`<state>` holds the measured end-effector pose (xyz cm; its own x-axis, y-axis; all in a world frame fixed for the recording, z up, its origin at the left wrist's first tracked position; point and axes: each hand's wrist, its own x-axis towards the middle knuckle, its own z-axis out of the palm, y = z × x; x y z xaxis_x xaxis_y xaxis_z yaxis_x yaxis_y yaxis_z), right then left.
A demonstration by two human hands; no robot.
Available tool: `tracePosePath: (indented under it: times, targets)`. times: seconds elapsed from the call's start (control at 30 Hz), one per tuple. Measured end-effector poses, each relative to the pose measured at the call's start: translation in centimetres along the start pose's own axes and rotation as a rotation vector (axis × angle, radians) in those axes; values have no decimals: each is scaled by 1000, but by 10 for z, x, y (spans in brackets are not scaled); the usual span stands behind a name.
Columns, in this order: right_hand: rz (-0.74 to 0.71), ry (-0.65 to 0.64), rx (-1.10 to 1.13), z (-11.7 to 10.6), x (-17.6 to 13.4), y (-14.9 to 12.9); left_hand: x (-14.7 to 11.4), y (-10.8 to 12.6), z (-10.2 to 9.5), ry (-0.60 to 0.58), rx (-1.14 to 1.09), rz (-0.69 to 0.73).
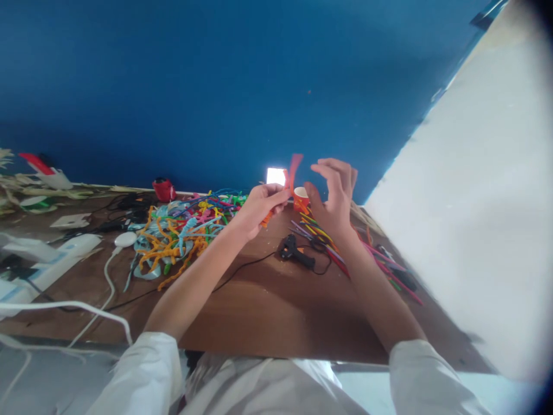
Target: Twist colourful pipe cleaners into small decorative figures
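Note:
Between the thumb and fingers of my left hand (264, 206) is an orange-red pipe cleaner (295, 168), its upper part standing up and smeared by motion. More orange shows beneath that hand. My right hand (334, 193) is raised to the right of it, fingers spread and curved, with nothing visible in them. A red paper cup (301, 199) with a white inside stands behind and between the hands. Loose coloured pipe cleaners (317, 230) lie under my right hand. A black glue gun (296, 252) rests on the table below both hands.
A tangled heap of shaped pipe cleaners (181, 236) covers the table (268, 311) at left. Farther left are a white power strip (56, 265), white cables (110, 276) and a red object (163, 189). A bright white panel (275, 176) glows by the blue wall (216, 86).

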<state>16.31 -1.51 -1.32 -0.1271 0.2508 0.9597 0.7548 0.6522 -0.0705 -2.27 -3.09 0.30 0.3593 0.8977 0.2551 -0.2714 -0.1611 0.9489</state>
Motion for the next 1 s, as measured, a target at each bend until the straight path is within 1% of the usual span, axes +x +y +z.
tracePosePath:
  times: [0.1, 0.2, 0.27, 0.33, 0.43, 0.53, 0.67, 0.73, 0.83, 0.93, 1.0]
  targets:
    - [-181, -3, -172, -1, -5, 0, 1, 1, 1, 63, -62, -28]
    - [-320, -91, -227, -1, -7, -1, 2, 1, 0, 85, -64, -44]
    - [-356, -171, -222, -1, -6, -1, 3, -1, -1, 86, -49, -48]
    - [-357, -237, -194, -1, -5, 1, 3, -2, -1, 86, -29, -56]
    - [-340, -253, -145, -1, -3, 3, 3, -4, 0, 72, 0, -62]
    - [-312, -216, -131, 2, -4, 4, 3, -6, 2, 86, 30, -20]
    - [-240, -157, -85, 5, -5, -2, 2, -11, 4, 155, 104, 88]
    - [-147, -137, -8, 6, -3, -8, 1, -12, 4, 184, 169, 179]
    - [4, -142, 168, 2, 1, -16, -1, -13, 6, 203, 281, 315]
    - [120, -158, 334, -1, 5, -20, -4, -13, 7, 231, 428, 413]
    - [221, -194, 452, -1, 5, -20, -5, -13, 8, 250, 508, 456]
